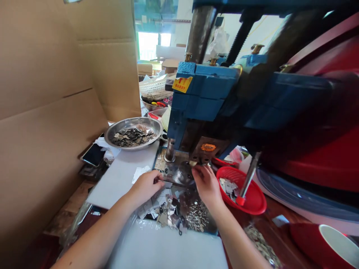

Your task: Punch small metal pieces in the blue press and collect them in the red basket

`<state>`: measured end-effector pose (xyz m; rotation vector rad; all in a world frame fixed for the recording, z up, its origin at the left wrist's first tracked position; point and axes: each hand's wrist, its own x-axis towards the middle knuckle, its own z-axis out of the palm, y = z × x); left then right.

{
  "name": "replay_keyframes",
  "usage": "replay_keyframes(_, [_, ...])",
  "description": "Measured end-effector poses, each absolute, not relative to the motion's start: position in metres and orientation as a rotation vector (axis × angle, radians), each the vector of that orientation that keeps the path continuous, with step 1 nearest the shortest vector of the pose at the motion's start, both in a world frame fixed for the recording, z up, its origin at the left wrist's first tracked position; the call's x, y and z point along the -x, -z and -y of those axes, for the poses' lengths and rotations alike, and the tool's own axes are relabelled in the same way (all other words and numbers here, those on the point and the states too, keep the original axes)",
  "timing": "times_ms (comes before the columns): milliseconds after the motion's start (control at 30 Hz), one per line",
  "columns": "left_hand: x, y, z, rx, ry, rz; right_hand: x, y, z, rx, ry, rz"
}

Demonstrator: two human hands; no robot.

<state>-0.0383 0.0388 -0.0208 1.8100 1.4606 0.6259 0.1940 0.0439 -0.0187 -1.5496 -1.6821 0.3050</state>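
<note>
My left hand [148,187] is at the left front edge of the press's steel die plate [179,172], its fingers curled in toward the thumb. Whatever those fingertips hold, if anything, is too small to make out. My right hand [206,184] reaches under the blue press head [203,89], fingers bunched at the die just below a block with an orange label [208,147]. Its fingertips hide what they grip. Between my forearms, flat metal pieces [165,203] lie loosely heaped on the press base, with many small metal bits [198,216] to their right.
A steel dish [110,141] of stamped metal parts stands at the left back, near a phone [94,154]. Right of the die, a red plastic basket [259,200] holds flat metal pieces. Cardboard [47,74] walls the left; a large red machine part [314,149] fills the right.
</note>
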Motion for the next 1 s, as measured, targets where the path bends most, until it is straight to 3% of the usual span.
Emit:
replay_keyframes(200, [0.018,0.017,-0.031,-1.136,-0.84,-1.081,-0.168,0.024,0.006,1.47,-0.795,1.746])
replay_keyframes(367, [-0.01,0.016,-0.014,-1.217,-0.768,-1.026,-0.156,0.023,0.007,1.407,-0.916,1.591])
replay_keyframes(500, [-0.017,0.01,-0.014,-1.527,-0.865,-1.092,-0.164,0.013,0.003,1.455,-0.773,1.675])
replay_keyframes(767, [-0.032,0.003,-0.061,-2.09,-0.913,-1.32,-0.187,0.018,-0.028,1.506,-0.173,1.774])
replay_keyframes(1000, [-0.049,0.022,-0.092,-1.933,-0.926,-1.384,-0.198,0.035,-0.064,1.523,-0.293,1.592])
